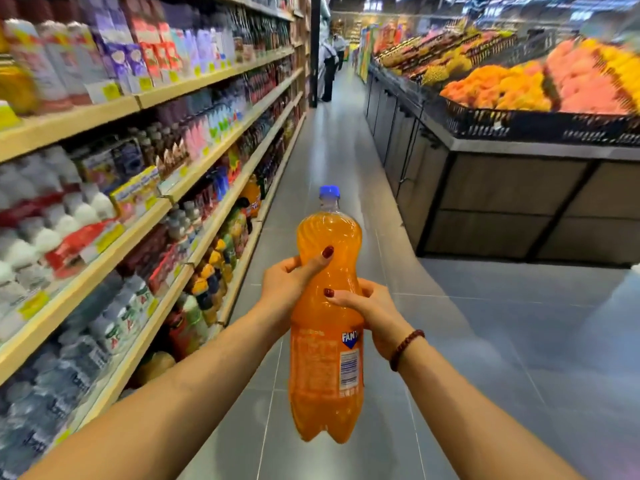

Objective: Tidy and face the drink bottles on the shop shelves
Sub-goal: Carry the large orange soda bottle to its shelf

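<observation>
The drink shelves (104,112) fill my whole nine o'clock side, wooden-edged tiers running away towards twelve, packed with bottles and cartons too blurred to read, with shrink-wrapped water bottles (52,393) low at about eight. At two o'clock stands the produce stand (519,181), dark crates on top heaped with orange, yellow and pink fruit. Between them the grey tiled floor (485,323) of the aisle stretches to twelve, where a person (329,71) stands far off. In front of me, dead centre and clear of every shelf, I hold a large orange Fanta bottle (325,368) upright in the air, its label turned partly towards three o'clock. My left hand (287,285) grips its narrow waist from the nine o'clock side, thumb laid across the front; my right hand (374,310) wraps it just below from three, thumb also on the front. A beaded bracelet (405,348) circles my right wrist. The blue cap (329,191) is on, pointing to twelve.
</observation>
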{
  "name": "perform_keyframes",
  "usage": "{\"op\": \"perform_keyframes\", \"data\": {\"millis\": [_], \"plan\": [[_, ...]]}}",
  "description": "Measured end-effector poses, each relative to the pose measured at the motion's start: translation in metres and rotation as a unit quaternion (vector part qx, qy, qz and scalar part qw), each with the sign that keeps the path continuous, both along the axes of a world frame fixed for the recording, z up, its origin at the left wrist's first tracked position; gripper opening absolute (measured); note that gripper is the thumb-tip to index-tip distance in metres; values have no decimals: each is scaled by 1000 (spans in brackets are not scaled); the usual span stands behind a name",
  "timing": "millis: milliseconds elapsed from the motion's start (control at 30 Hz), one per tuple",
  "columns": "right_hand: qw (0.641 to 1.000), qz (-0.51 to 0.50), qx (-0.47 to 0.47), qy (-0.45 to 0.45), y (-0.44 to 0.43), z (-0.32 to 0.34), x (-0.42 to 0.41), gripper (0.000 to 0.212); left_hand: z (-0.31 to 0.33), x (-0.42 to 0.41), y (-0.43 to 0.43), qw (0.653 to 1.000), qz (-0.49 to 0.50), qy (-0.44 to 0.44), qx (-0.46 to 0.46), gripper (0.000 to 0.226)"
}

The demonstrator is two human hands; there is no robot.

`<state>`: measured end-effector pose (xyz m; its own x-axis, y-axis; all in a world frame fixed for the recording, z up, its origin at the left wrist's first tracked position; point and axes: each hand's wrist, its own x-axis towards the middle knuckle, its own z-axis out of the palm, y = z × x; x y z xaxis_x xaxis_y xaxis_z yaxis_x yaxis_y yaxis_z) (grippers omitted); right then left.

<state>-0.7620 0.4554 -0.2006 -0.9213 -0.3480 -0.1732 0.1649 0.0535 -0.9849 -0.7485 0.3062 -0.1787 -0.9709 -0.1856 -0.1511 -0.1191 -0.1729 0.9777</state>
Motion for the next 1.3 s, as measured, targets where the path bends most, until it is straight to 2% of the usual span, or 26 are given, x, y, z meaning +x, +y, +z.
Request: {"op": "perform_keyframes", "data": {"millis": [133, 333, 667, 733, 867, 933, 1300], "plan": [[1000, -17, -12, -9, -20, 1, -81, 60, 4, -84, -21, 1000, -27, 0, -4, 31], [999, -28, -9, -18, -35, -8, -203, 64, -2, -207, -36, 999, -24, -11, -17, 57], [999, 33, 0, -24, -37, -8, -450, 79, -2, -431, -36, 999, 40, -17, -20, 71], [999, 44, 2, -22, -41, -4, -495, 79, 1, -471, -38, 999, 51, -13, -12, 70], [998, 59, -4, -22, -53, -5, -574, 62, 4, -548, -51, 998, 62, -6, -17, 54], [998, 64, -6, -23, -61, -9, -616, 62, 0, -588, -59, 998, 67, -4, -10, 50], [995, 96, 10, -18, -129, -19, -857, 63, -15, -821, -127, 996, 89, -2, 11, 53]]}}
